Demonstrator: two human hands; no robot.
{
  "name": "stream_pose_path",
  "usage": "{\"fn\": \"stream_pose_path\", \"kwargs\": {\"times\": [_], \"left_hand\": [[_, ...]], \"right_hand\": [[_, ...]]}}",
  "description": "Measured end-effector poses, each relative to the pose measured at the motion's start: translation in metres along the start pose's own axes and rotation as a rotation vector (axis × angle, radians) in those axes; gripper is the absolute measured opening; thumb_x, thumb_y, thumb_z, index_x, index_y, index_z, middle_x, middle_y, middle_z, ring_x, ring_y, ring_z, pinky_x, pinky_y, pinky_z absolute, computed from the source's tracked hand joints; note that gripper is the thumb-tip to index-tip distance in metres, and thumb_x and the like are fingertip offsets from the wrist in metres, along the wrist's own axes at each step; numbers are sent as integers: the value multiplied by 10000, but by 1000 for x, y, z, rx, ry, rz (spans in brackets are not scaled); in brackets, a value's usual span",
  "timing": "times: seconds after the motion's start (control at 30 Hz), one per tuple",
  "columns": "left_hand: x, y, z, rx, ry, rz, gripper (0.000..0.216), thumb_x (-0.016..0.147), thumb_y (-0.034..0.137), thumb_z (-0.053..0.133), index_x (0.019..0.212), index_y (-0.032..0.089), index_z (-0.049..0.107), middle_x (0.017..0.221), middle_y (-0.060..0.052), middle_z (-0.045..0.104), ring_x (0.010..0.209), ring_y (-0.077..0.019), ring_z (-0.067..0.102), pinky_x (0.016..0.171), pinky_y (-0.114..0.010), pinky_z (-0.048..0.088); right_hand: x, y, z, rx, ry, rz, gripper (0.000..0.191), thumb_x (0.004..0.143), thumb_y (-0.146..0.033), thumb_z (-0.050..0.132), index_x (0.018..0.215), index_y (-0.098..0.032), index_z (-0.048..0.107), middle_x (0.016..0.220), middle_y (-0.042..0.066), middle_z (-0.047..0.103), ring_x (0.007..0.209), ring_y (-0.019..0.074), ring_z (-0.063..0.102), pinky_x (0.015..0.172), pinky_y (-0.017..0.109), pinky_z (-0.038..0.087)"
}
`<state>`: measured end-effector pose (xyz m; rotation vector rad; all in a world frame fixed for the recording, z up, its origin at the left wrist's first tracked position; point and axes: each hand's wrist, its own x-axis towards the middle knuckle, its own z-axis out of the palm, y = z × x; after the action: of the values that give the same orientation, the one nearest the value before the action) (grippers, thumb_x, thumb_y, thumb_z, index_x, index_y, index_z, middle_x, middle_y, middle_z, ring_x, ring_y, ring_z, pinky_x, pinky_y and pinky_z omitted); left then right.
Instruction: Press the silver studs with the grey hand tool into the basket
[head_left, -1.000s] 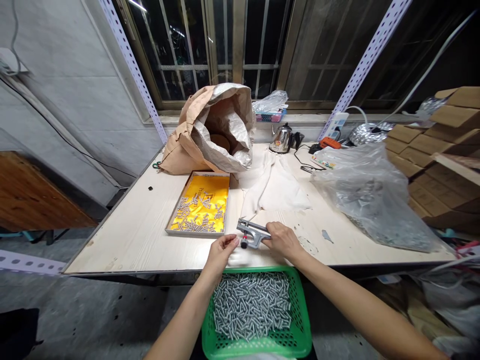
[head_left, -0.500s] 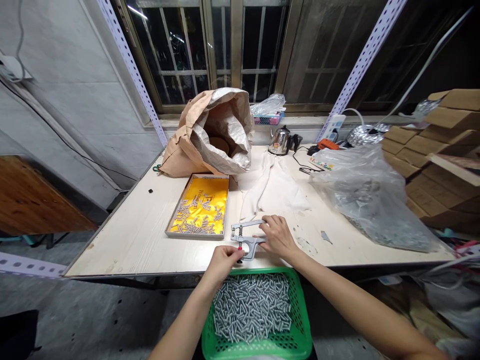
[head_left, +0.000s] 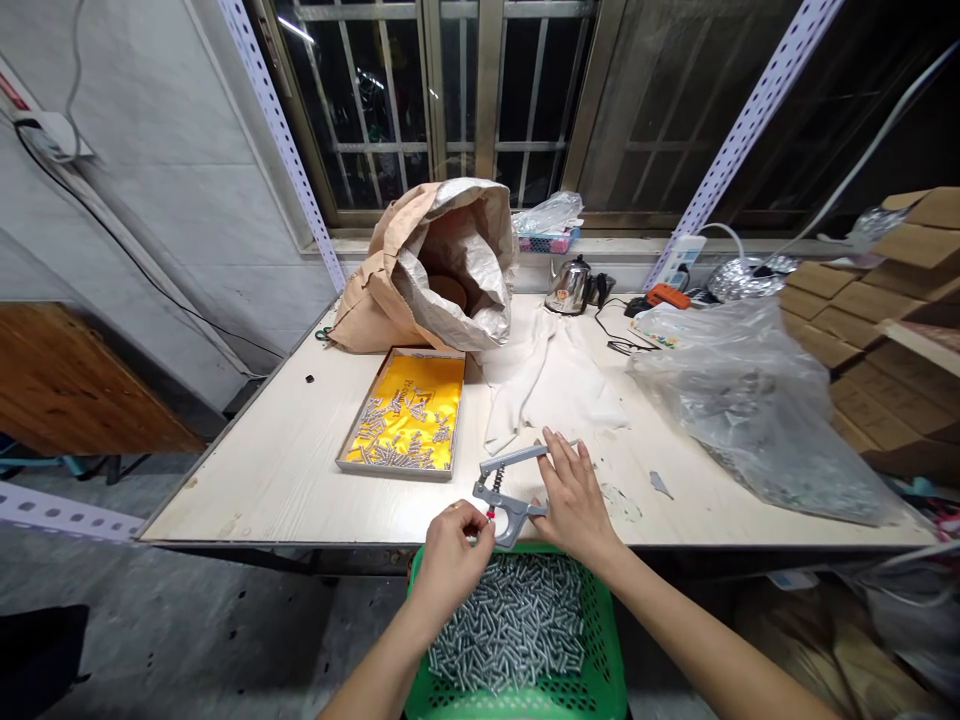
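Grey hand tool (head_left: 517,505) with a coil spring (head_left: 498,479), held at the front edge of the bench (head_left: 262,455). The right hand (head_left: 579,505) grips its handles, fingers over the upper one, thumb at the lower; the left hand (head_left: 455,560) pinches its red-banded lower end. Below that edge, a green basket (head_left: 606,640) contains metal screws (head_left: 517,620). Toward the bench's left edge, a shallow tray (head_left: 394,470) bears yellow cloth (head_left: 421,378) and scattered metal pieces (head_left: 401,452).
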<state>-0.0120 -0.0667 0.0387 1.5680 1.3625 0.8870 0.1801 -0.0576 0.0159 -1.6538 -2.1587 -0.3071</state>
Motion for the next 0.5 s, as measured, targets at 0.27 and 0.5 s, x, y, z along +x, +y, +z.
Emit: {"fn": "stream_pose_path", "kwargs": {"times": [0.27, 0.5], "left_hand": [[1, -5, -8, -416, -184, -247, 152, 628, 275, 623, 530, 163, 592, 531, -2, 553, 550, -129, 463, 578, -236, 333], [-18, 3, -38, -42, -477, -34, 131, 685, 292, 633, 623, 181, 663, 648, -22, 627, 626, -150, 523, 591, -234, 356]], "right_hand": [[-3, -5, -3, -22, 116, 55, 824, 734, -264, 499, 1421, -62, 93, 1506, 171, -4, 1363, 357, 107, 1088, 575, 141], [-10, 7, -4, -39, 132, 12, 807, 756, -264, 470, 1435, -110, 61, 1504, 150, 73, 1349, 356, 168, 1076, 617, 108]]}}
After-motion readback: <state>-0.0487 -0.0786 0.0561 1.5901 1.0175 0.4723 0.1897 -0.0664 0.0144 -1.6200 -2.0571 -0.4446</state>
